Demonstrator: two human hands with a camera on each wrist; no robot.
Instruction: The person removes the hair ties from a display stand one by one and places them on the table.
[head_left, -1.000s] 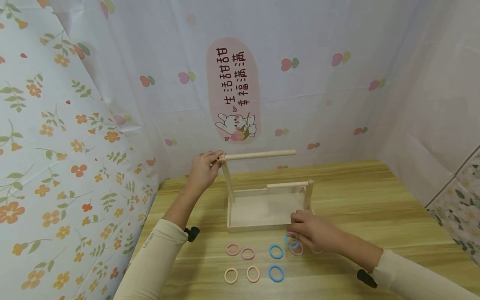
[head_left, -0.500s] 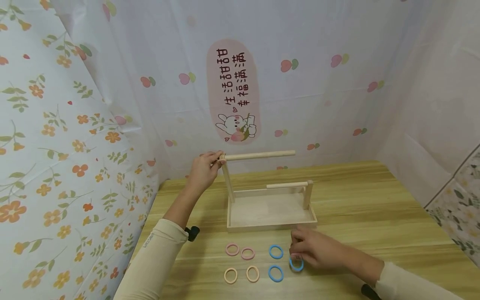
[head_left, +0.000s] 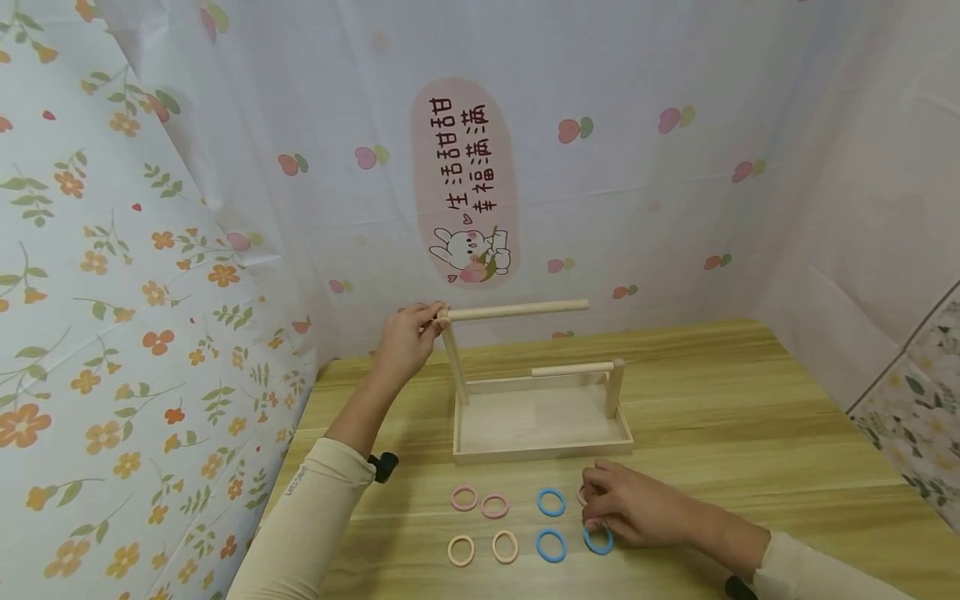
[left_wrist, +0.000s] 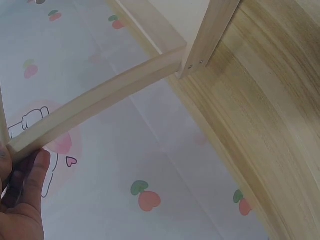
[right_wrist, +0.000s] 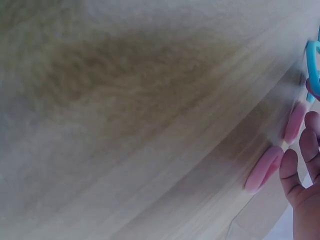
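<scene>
My left hand [head_left: 408, 340] grips the top of the tall wooden post [head_left: 454, 364], where a long dowel [head_left: 517, 310] juts out to the right. In the left wrist view, thumb and fingers [left_wrist: 36, 175] hold the post's end. Low over the table, my right hand [head_left: 637, 504] pinches a blue ring [head_left: 600, 553] at its upper edge. The right wrist view has this blue ring [right_wrist: 313, 65] at the fingertips, with two pink rings [right_wrist: 264, 169] beside the hand. One pink ring [head_left: 581, 495] is partly hidden behind the right hand in the head view.
The post rises from a shallow wooden tray [head_left: 525, 456]; a shorter post [head_left: 615, 390] with a short dowel [head_left: 573, 369] stands at its right end. In front lie two pink rings [head_left: 496, 517], two cream rings [head_left: 506, 562] and two blue rings [head_left: 552, 561]. A patterned cloth [head_left: 637, 208] hangs behind.
My right hand has moved the blue ring from near the tray's front edge toward me, down beside the other blue rings. The left hand keeps its hold on the post.
</scene>
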